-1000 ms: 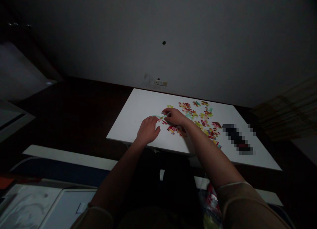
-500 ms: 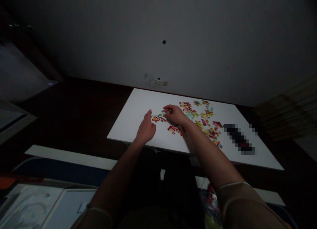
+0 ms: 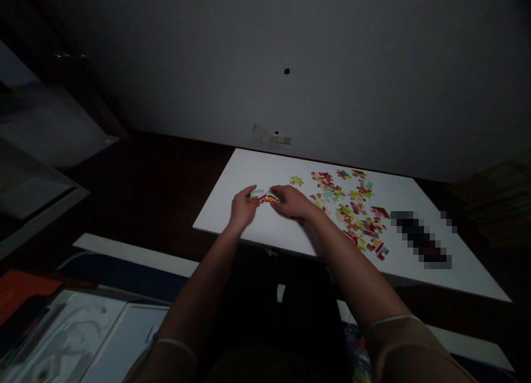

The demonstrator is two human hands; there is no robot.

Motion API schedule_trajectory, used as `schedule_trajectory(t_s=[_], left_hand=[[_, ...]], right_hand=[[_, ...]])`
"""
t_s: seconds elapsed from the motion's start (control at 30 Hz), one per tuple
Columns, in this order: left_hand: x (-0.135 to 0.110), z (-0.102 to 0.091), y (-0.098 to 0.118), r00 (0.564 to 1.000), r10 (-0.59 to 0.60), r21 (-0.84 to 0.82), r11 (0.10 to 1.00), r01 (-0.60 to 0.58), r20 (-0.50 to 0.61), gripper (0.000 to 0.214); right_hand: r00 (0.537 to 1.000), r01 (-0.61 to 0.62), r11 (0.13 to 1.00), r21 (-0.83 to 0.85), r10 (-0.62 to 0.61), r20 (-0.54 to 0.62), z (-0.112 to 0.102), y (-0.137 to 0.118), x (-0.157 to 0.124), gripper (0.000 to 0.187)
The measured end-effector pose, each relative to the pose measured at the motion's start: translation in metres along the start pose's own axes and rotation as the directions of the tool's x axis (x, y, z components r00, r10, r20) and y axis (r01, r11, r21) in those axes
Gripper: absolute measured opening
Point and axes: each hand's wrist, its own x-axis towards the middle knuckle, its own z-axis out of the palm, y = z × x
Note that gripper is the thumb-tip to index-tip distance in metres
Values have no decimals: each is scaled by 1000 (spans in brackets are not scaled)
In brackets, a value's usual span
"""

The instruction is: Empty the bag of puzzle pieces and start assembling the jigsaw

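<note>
Left hand: the left hand (image 3: 244,207) lies palm down, its fingers loosely together and reaching right, the fingertips at or just beside the pieces between the hands.

Right hand: the right hand (image 3: 292,202) is palm down with its fingers curved over and pointing left, the fingertips at the same pieces. Whether it pinches one or only presses cannot be told.

Between the hands: a short row of mint-green and red cardboard jigsaw pieces (image 3: 262,195) lies flat. Closing in from both sides probably keeps the row steady and in line.

Nearby pieces: a lone yellow-green jigsaw piece (image 3: 296,180) sits beyond the right hand. Further right spreads a loose heap of multicoloured cardboard jigsaw pieces (image 3: 348,209), apparently left apart so the hands have bare room.

Surface: all of it rests on a white rectangular board (image 3: 232,173), laid on a dark wooden desk (image 3: 178,162).

Around: a long dark object (image 3: 418,239), blurred out, lies right of the heap. A cream wall socket plate (image 3: 280,140) sits above the desk's far edge. Tan sleeves (image 3: 410,344) cover the upper arms.
</note>
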Motion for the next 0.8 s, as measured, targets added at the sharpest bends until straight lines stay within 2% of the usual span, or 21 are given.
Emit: schedule_trajectory(t_s=[0.13, 0.27, 0.37, 0.57, 0.8], left_hand=[[8, -2, 8, 999, 3, 184, 983, 3, -34, 36], [16, -2, 20, 999, 8, 388, 921, -25, 45, 33], [20, -1, 28, 996, -18, 443, 897, -20, 82, 30], [23, 3, 38, 988, -117, 677, 736, 15, 105, 37], [38, 4, 48, 966, -206, 802, 597, -4, 159, 28]], right_hand=[[1000, -2, 994, -109, 2, 2, 4, 1, -14, 40], [998, -9, 990, -142, 0, -60, 9, 1, -18, 36], [996, -5, 989, -148, -8, -87, 11, 1, -20, 34], [996, -46, 988, -146, 34, -85, 11, -1, -24, 34], [993, -64, 986, -154, 48, -104, 10, -2, -24, 29]])
